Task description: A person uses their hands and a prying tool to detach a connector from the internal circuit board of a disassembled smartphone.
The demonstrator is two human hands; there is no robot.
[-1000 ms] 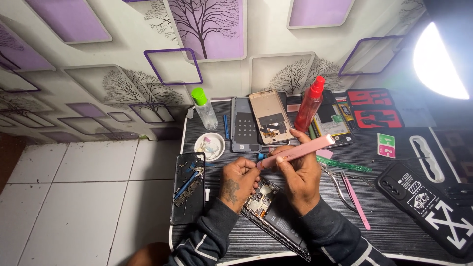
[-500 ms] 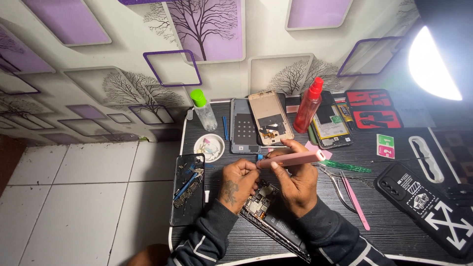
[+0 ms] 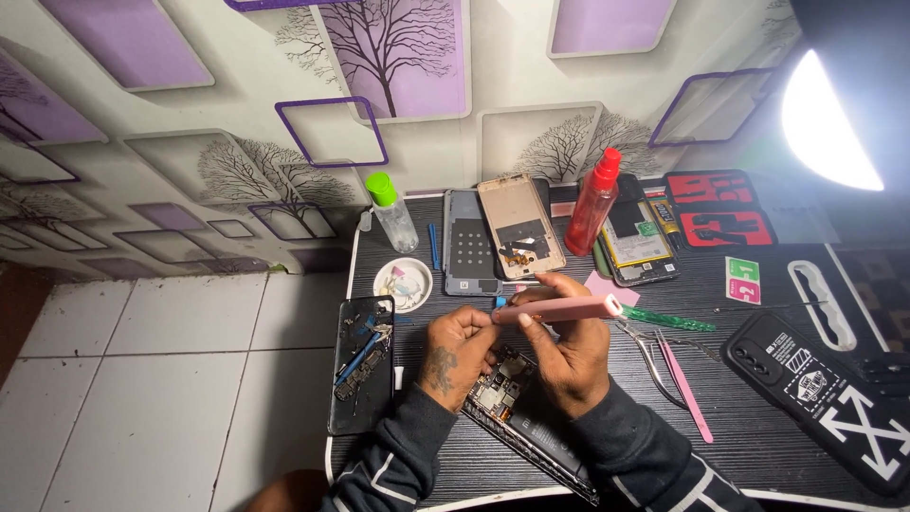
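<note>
red card packages (image 3: 718, 206) far right | green-white square label (image 3: 742, 281) just below

The pink pen-shaped tool (image 3: 559, 309) is a slim, smooth cylinder with a pale, lit end on the right and a small blue tip at its left end. It lies nearly level, its right end slightly higher, held above the counter (image 3: 758, 427) in the grip of the right hand (image 3: 569, 356), whose fingers wrap over its middle; the left hand (image 3: 460, 341) meets it at the blue tip. Directly beneath sits the opened phone (image 3: 517, 412), a dark slab lying flat and angled diagonally toward the near edge of the counter. Its back is off, showing a circuit board with metal shields at the upper end and a dark panel below.
</note>
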